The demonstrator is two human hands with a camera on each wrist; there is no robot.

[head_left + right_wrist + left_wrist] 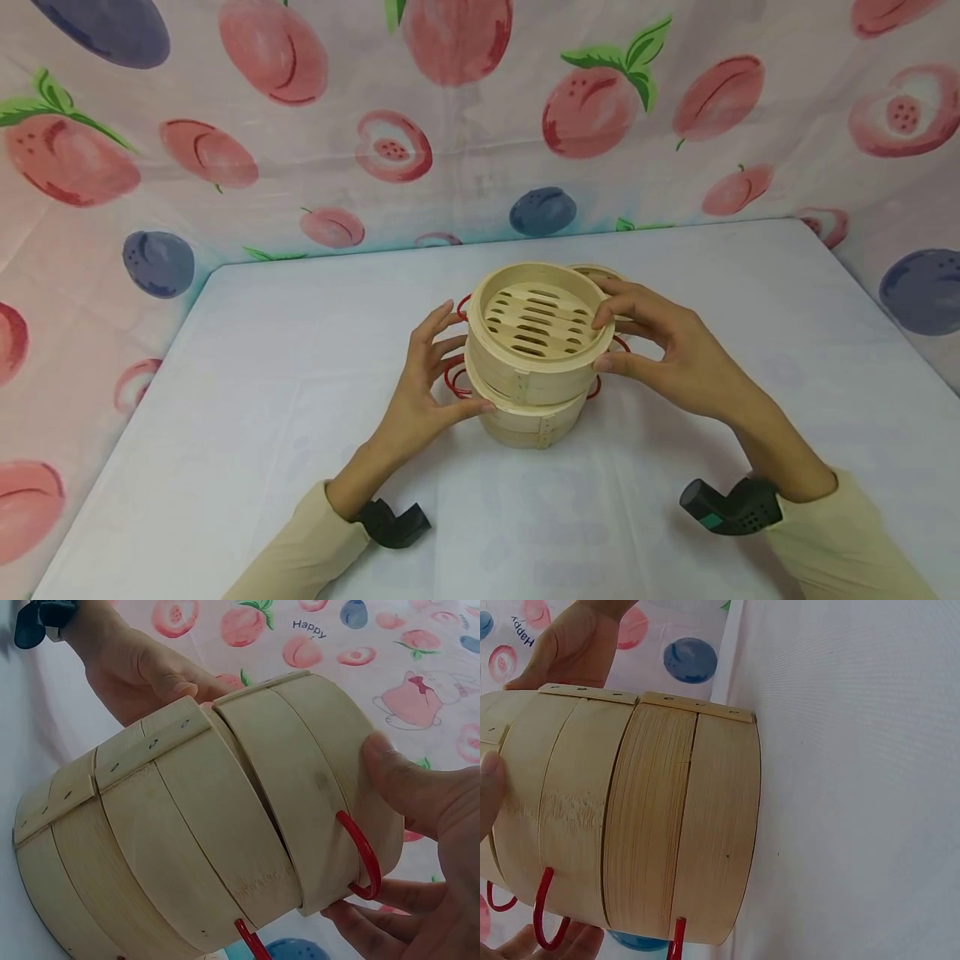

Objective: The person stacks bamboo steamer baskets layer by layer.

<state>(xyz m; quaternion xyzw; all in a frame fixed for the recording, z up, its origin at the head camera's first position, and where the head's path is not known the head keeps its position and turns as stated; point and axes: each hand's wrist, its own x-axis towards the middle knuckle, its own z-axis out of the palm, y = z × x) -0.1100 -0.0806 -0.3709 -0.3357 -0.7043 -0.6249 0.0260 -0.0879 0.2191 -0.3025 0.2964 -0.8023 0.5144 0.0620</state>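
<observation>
A round bamboo steamer basket (536,321) with a slotted base and red side handles sits atop more bamboo steamer tiers (536,427) in the middle of the table. My right hand (667,346) grips the upper basket at its right side, thumb low on the wall and fingers over the rim. A wedge-shaped gap shows between that upper basket (300,765) and the tier below (187,825) in the right wrist view. Around the stack's left side, my left hand (423,392) holds it, its thumb near the seam between tiers; its other fingertips are partly hidden.
Behind the stack, the rim of another round bamboo piece (596,271) shows, mostly hidden. A white cloth covers the table (300,433). Its back edge meets a fruit-print curtain (465,167). Black devices (731,507) are strapped to both wrists.
</observation>
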